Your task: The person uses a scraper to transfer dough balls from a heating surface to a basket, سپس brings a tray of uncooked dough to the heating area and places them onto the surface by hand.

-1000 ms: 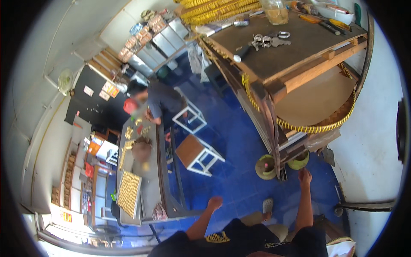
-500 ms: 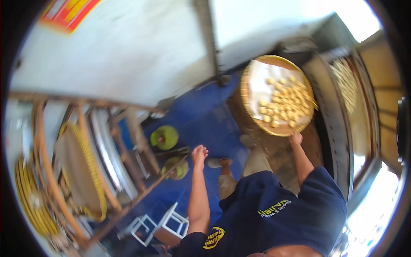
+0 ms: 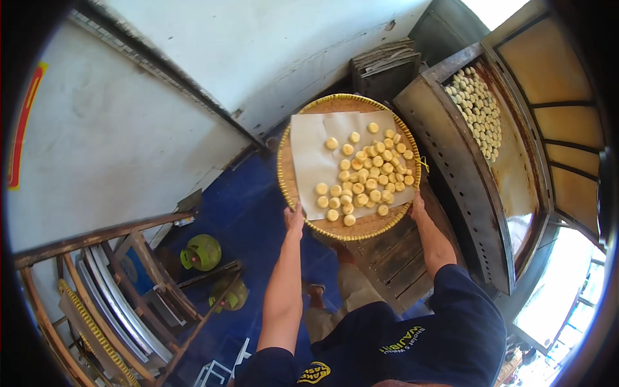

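A round woven bamboo tray (image 3: 298, 187) with a yellow-bound rim is held out in front of me in both hands. Brown paper (image 3: 313, 145) lines it, and many small round golden pastries (image 3: 367, 171) lie on top, heaped toward the right. My left hand (image 3: 294, 218) grips the near left part of the rim, with the thumb showing along the edge. On the near right my right hand (image 3: 418, 205) closes round the rim too; its fingers under the tray are hidden.
To the right stands a metal griddle oven (image 3: 474, 187), more round pastries (image 3: 476, 109) on its plate. A wooden rack (image 3: 122, 284) with trays is at lower left, beside green gas cylinders (image 3: 205, 251). Wooden boards (image 3: 409, 251) lie below the tray; a white wall (image 3: 271, 58) rises ahead.
My left hand has come from free in the air to the tray's rim. The tray now sits further left in view, away from the oven. My right hand has kept its hold.
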